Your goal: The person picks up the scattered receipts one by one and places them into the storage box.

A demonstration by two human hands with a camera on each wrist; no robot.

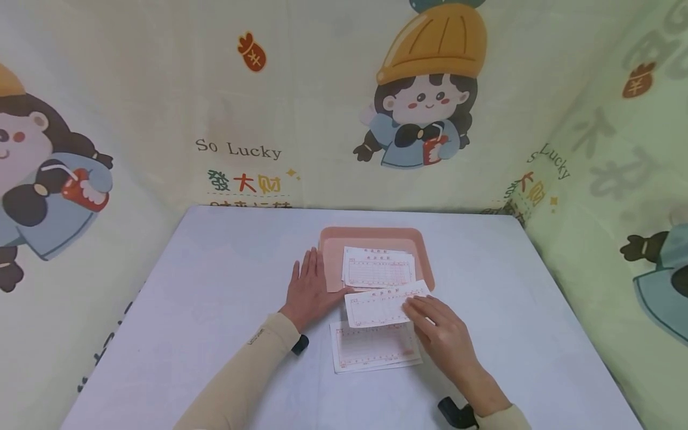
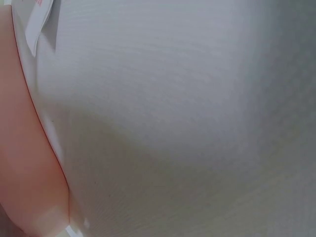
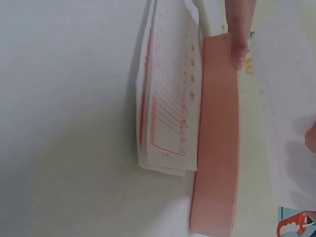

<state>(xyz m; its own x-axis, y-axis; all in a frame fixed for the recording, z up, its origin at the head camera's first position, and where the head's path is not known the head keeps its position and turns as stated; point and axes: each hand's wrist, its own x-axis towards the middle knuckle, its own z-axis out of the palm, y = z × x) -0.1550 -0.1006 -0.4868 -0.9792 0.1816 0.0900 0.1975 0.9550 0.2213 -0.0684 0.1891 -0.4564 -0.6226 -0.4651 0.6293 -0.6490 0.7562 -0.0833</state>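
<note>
In the head view my right hand point(image 1: 443, 340) pinches a printed paper form point(image 1: 376, 307) by its right side, holding it tilted in front of the pink tray point(image 1: 423, 245). My left hand point(image 1: 310, 292) lies along the tray's left side, fingers straight, thumb across the front rim. Inside the tray are several similar forms point(image 1: 378, 270). Below the held form, a small stack of forms point(image 1: 376, 356) rests on the table. The right wrist view shows that stack point(image 3: 170, 98) beside the tray's front wall point(image 3: 217, 138), with the held form point(image 3: 291, 98) at the right.
A white cloth covers the table point(image 1: 231, 263). Behind it and at both sides hangs a printed curtain point(image 1: 322, 119) with cartoon figures. Black straps point(image 1: 457, 412) sit at both wrists.
</note>
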